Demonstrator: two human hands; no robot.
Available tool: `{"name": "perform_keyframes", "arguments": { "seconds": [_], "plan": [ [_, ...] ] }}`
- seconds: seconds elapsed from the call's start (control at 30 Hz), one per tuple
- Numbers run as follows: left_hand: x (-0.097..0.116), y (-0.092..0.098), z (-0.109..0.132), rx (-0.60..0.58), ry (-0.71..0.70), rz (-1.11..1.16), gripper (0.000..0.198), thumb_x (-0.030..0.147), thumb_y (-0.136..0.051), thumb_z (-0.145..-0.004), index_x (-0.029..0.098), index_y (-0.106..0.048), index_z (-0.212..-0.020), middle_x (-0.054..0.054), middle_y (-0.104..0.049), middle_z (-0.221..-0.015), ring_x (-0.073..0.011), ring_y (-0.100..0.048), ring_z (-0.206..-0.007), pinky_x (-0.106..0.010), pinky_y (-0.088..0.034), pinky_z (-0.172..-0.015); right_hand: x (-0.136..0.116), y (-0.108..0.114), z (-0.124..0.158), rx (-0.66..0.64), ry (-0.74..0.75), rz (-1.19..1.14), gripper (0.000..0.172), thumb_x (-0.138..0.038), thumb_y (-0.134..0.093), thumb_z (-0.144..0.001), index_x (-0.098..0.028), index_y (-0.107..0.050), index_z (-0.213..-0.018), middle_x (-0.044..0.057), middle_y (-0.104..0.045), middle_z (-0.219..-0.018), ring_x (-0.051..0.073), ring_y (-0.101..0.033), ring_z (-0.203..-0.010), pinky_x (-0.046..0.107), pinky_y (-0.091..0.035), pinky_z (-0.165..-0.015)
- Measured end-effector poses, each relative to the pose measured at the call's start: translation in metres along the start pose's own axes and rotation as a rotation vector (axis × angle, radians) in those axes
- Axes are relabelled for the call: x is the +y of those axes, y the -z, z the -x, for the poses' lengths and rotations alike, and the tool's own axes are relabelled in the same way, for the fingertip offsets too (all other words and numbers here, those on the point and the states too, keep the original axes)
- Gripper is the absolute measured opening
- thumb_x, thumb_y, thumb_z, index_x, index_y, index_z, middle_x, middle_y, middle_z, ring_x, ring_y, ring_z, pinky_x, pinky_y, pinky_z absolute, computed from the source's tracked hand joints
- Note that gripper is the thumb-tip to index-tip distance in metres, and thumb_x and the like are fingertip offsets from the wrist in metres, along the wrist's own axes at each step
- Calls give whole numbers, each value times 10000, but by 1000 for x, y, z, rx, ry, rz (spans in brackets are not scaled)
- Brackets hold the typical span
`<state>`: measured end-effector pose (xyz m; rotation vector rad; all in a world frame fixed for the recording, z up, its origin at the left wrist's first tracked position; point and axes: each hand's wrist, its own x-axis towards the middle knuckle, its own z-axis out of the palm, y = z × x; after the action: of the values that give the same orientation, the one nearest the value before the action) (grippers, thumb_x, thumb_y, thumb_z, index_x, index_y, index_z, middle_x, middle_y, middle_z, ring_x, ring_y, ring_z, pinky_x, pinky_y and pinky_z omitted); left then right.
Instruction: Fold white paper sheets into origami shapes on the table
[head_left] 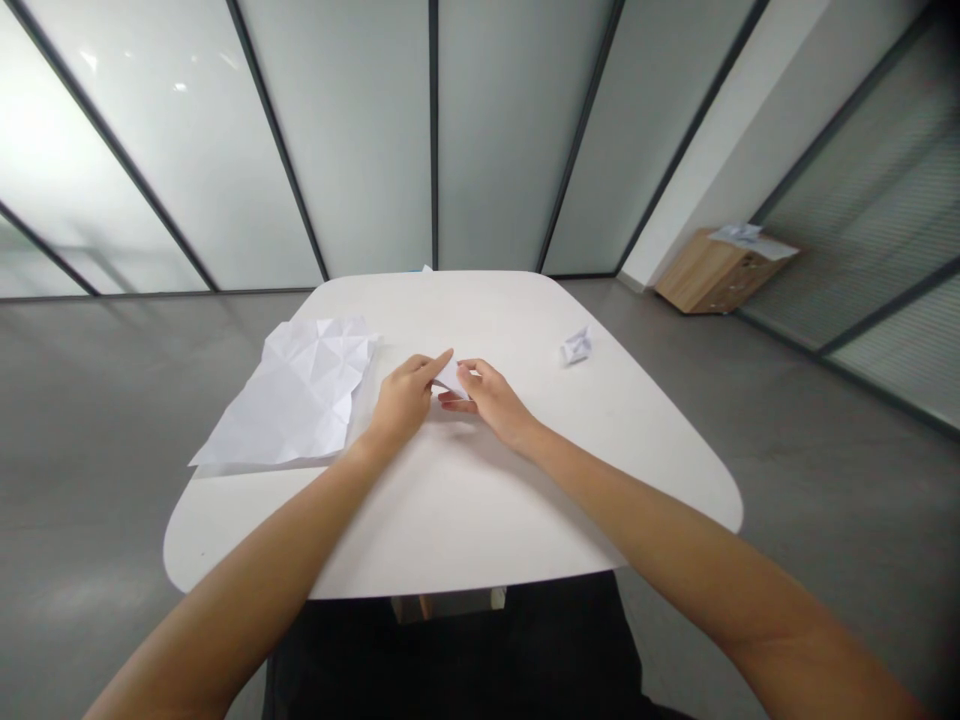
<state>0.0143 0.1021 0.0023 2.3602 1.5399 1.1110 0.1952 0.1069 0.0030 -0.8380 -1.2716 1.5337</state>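
1. Small folded white paper [451, 378] rests pinched between the person's left hand [405, 398] and right hand [487, 402], at the fingertips of both.
2. The paper is several layers thick, with crisp, angular edges and a pointed outline; fingers hide much of it, so its full shape cannot be made out.
3. It sits tilted, its left end against the left hand's index finger, its right end tucked beneath the right hand's fingers.

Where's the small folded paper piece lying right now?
In the head view, the small folded paper piece lies on the white table, right of and beyond the right hand.
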Motion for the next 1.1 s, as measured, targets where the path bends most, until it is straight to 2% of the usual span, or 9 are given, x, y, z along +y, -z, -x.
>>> {"name": "perform_keyframes", "arguments": {
  "seconds": [0.13,0.3,0.37,0.53,0.63,0.77,0.83,0.93,1.1],
  "plan": [
    [-3,-5,0,-35,-71,-26,637,49,-443,-924,247,-570,-1515,-97,-666,-1182,-188,-651,-1024,-325,-540,-965,2,0,-2,74,-20,12,485,-399,-905,-732,-239,-578,-1053,-28,-729,-817,178,-754,-780,413,-651,-877],
    [-6,-8,0,-91,-95,320,663,210,-600,-907,247,-509,-1563,-108,-642,-1231,-216,-642,-1087,-343,-587,-917,5,10,-10,141,-20,54,318,-267,-835,-747,-210,-641,-993,0,-751,-815,161,-736,-743,365,-636,-835],
    [-4,-8,-1,-106,-18,468,625,313,-646,-919,243,-550,-1533,-113,-664,-1277,-221,-657,-1090,-343,-601,-902,5,14,-12,152,2,79,261,-273,-821,-746,-202,-653,-934,8,-755,-811,160,-733,-753,355,-625,-847],
    [0,-7,-4,-112,241,777,524,524,-541,-1010,165,-707,-1353,-105,-729,-1305,-234,-703,-1111,-397,-589,-998,3,17,-11,131,43,145,285,-365,-848,-731,-208,-670,-890,16,-759,-785,171,-723,-747,364,-611,-831],
    [-4,-6,-5,-104,262,761,497,528,-634,-960,154,-755,-1265,-95,-768,-1217,-235,-726,-1058,-397,-589,-999,0,18,-9,90,47,165,304,-391,-858,-726,-209,-682,-895,20,-766,-798,177,-723,-765,370,-603,-844],
    [-8,-1,-5,-60,194,624,464,457,-648,-956,215,-694,-1350,-61,-786,-1100,-174,-746,-840,-334,-622,-853,-4,22,-8,29,20,121,333,-386,-885,-697,-204,-711,-914,28,-770,-835,186,-724,-798,377,-598,-876],
    [-7,2,-5,-32,146,546,390,414,-639,-959,236,-705,-1300,-48,-787,-1073,-151,-736,-762,-300,-620,-791,-5,23,-9,-14,-3,59,347,-437,-881,-710,-203,-727,-915,39,-770,-887,192,-723,-822,375,-601,-881],
    [-4,6,-5,-15,94,502,281,372,-636,-950,226,-749,-1162,-56,-787,-1094,-167,-746,-819,-289,-620,-784,-5,23,-12,-46,-5,-26,369,-544,-802,-791,-200,-743,-910,49,-757,-950,203,-710,-847,373,-607,-855],
    [-5,6,-5,-62,38,494,452,276,-732,-851,262,-708,-1302,-62,-758,-1219,-210,-730,-1022,-315,-608,-868,-5,24,-15,59,39,-32,298,-498,-770,-786,-209,-723,-838,3,-688,-800,176,-616,-747,296,-539,-695]
  ]
}}
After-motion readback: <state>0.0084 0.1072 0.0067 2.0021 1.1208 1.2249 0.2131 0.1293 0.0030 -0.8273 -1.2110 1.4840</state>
